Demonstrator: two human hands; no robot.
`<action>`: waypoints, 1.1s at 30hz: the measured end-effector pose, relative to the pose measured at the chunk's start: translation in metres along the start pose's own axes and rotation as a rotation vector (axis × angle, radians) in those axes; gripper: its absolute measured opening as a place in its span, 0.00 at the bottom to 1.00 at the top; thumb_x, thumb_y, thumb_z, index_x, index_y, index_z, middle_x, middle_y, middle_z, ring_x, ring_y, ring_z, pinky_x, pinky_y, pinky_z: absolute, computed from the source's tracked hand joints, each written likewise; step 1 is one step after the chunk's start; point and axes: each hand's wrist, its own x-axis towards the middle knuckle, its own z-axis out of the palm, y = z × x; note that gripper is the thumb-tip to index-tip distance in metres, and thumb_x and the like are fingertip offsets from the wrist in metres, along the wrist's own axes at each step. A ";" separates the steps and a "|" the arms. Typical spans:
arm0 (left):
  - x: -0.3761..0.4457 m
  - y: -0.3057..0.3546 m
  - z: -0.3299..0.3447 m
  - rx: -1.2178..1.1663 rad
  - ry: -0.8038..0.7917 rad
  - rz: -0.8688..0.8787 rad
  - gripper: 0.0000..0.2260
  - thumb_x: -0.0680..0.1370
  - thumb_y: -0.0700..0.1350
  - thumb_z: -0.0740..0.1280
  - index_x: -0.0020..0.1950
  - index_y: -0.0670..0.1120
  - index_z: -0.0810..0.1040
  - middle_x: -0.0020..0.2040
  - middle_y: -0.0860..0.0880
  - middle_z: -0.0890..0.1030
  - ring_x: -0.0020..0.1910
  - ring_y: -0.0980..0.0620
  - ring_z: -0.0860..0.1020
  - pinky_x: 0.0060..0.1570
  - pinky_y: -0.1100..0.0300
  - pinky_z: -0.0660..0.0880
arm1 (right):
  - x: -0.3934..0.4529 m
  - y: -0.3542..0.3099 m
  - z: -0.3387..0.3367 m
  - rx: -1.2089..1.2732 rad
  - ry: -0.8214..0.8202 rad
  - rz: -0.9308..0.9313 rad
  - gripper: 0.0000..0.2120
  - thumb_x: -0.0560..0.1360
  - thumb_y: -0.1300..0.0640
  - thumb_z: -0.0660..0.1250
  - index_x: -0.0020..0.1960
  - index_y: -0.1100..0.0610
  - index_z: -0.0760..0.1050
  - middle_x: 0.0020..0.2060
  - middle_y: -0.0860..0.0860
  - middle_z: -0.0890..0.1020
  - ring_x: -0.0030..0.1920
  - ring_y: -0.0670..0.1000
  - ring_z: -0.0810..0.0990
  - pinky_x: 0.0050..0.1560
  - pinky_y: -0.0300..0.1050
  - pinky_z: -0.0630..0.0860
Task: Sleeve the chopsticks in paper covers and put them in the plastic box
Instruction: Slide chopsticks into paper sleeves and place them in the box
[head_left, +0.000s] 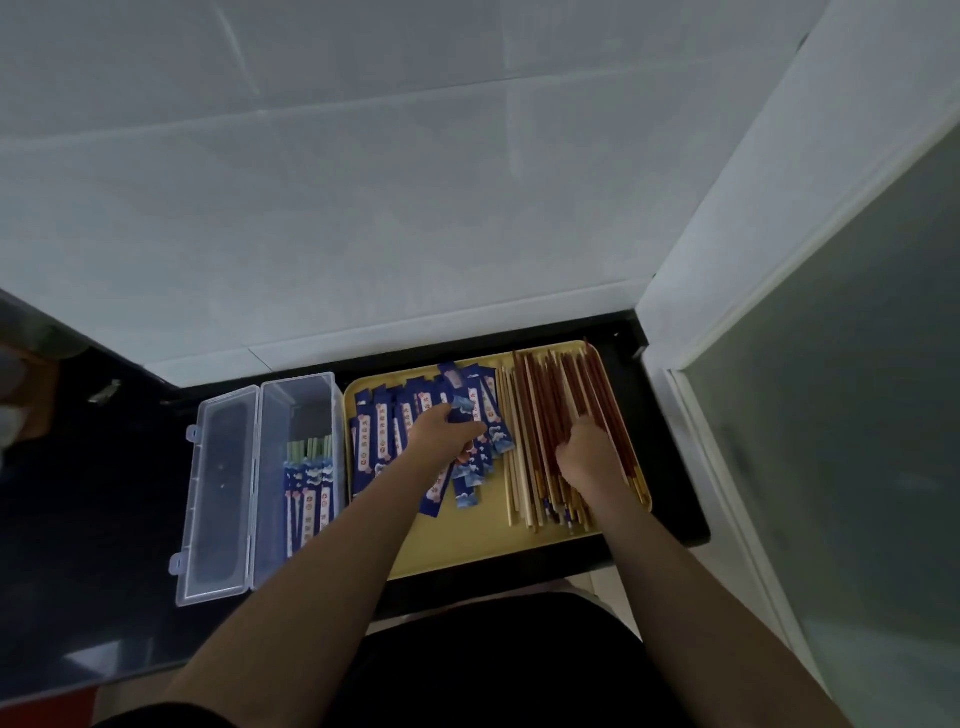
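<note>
Now left hand (441, 428) grip pinching paper cover (464, 410); right hand (587, 452) grip curled on chopsticks (571, 395), long axes toward 12, sleeve at 9 of sticks.

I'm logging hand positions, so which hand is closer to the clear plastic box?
Left. The left hand rests on the blue paper covers just right of the plastic box; the right hand is farther right on the loose chopsticks.
</note>
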 end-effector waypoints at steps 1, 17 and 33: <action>0.000 0.001 0.001 0.030 0.017 0.003 0.18 0.77 0.47 0.72 0.63 0.40 0.76 0.35 0.48 0.79 0.30 0.54 0.76 0.30 0.63 0.75 | -0.001 -0.003 -0.006 0.061 0.006 -0.052 0.16 0.81 0.63 0.62 0.68 0.57 0.67 0.45 0.50 0.78 0.39 0.51 0.81 0.39 0.45 0.78; -0.018 0.001 0.001 0.033 0.064 0.052 0.11 0.75 0.46 0.72 0.36 0.47 0.73 0.33 0.49 0.73 0.31 0.53 0.69 0.33 0.59 0.67 | -0.044 -0.099 -0.098 0.713 0.188 -0.440 0.14 0.86 0.51 0.55 0.48 0.57 0.74 0.29 0.53 0.78 0.23 0.42 0.73 0.29 0.32 0.71; -0.032 0.015 -0.008 0.041 -0.031 0.300 0.10 0.75 0.48 0.73 0.46 0.45 0.75 0.39 0.49 0.75 0.36 0.53 0.72 0.39 0.59 0.71 | -0.054 -0.114 -0.064 0.338 -0.231 -0.483 0.14 0.85 0.51 0.57 0.53 0.58 0.77 0.36 0.52 0.80 0.32 0.46 0.77 0.35 0.38 0.74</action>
